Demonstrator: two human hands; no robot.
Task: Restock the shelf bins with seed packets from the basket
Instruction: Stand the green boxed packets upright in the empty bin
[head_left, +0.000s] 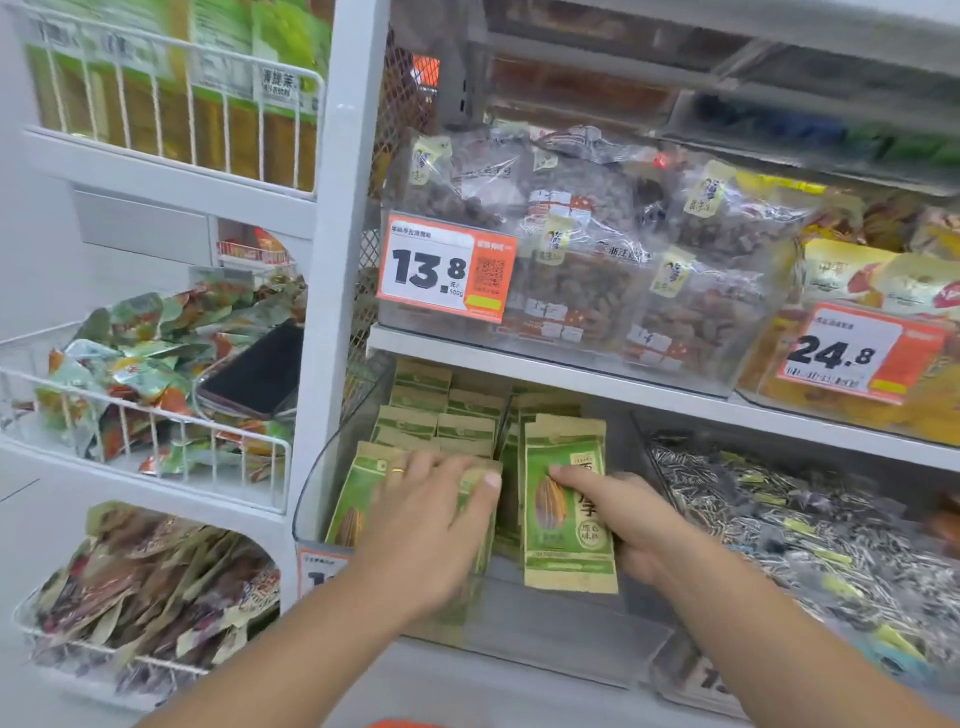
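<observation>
A clear plastic shelf bin (332, 467) on the lower shelf holds rows of green and tan seed packets (441, 410). My left hand (431, 514) lies flat with spread fingers on the front packets of the left row, pressing them. My right hand (623, 519) grips one upright green seed packet (566, 525) at its right edge, thumb across its face, at the front of the right row. Only an orange sliver at the bottom edge (400, 724) shows; I cannot tell whether it is the basket.
A neighbouring clear bin (779, 519) of small silver packets sits to the right. Above are bins of bagged snacks with price tags 13.8 (447, 267) and 24.8 (852, 353). A white wire rack (156, 431) at left holds snack packs and a dark phone (254, 371).
</observation>
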